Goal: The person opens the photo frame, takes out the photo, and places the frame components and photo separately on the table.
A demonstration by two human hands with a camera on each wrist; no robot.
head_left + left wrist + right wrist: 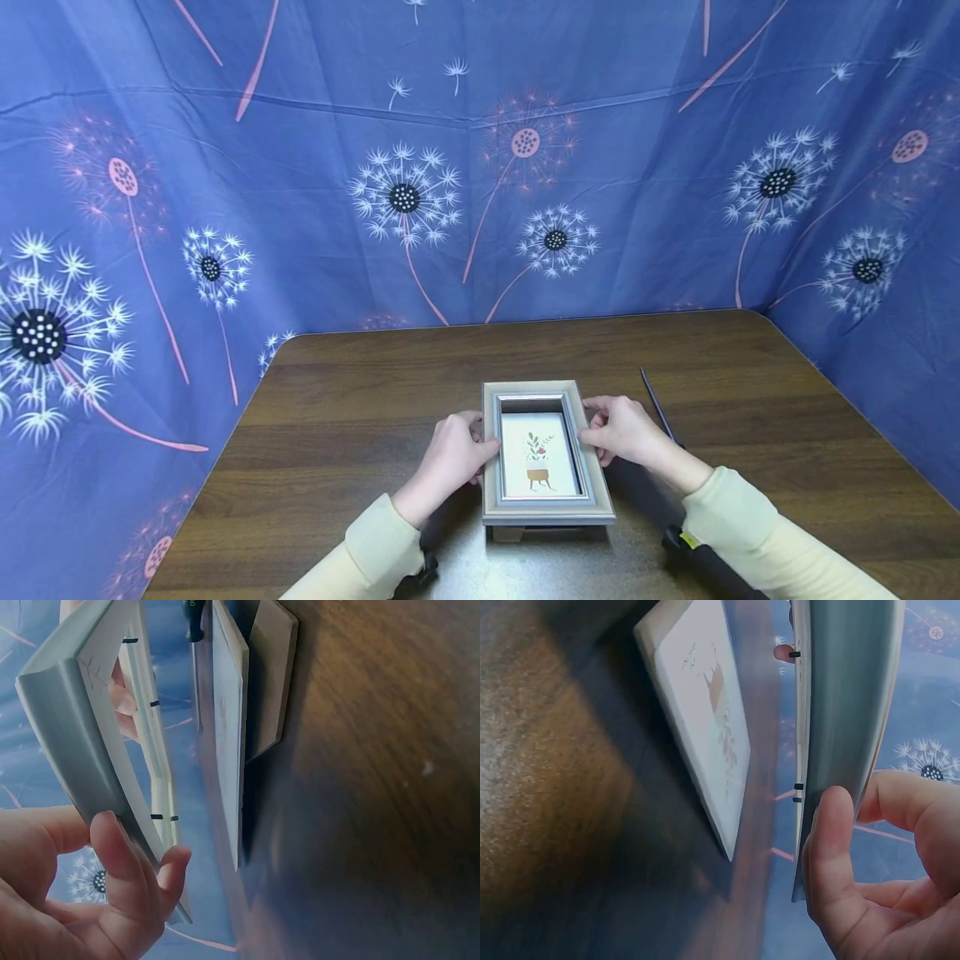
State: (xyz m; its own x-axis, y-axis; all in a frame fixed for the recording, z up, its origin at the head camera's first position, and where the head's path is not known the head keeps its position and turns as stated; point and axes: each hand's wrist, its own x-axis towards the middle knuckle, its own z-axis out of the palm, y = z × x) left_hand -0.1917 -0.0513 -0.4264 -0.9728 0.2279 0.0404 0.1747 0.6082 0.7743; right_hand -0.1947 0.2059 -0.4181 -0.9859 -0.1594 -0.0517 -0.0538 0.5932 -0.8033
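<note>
A picture frame [547, 510] with a pale face and silvery inner lip is held level by both hands. My left hand [453, 450] grips its left side and my right hand [626, 427] its right side, thumbs on the front edge. Small black tabs [155, 703] line the frame's back in the left wrist view. Below it, apart from the frame, is a backing board [694, 690] carrying a white print [540, 458] of a potted plant. Under that board a brown stand flap [274, 675] props it off the table.
To the right of the frame lies a thin screwdriver [654, 402] with a dark handle, partly behind my right wrist. The wooden table [360, 375] ends at a blue curtain [300, 167] with dandelions at the back and sides.
</note>
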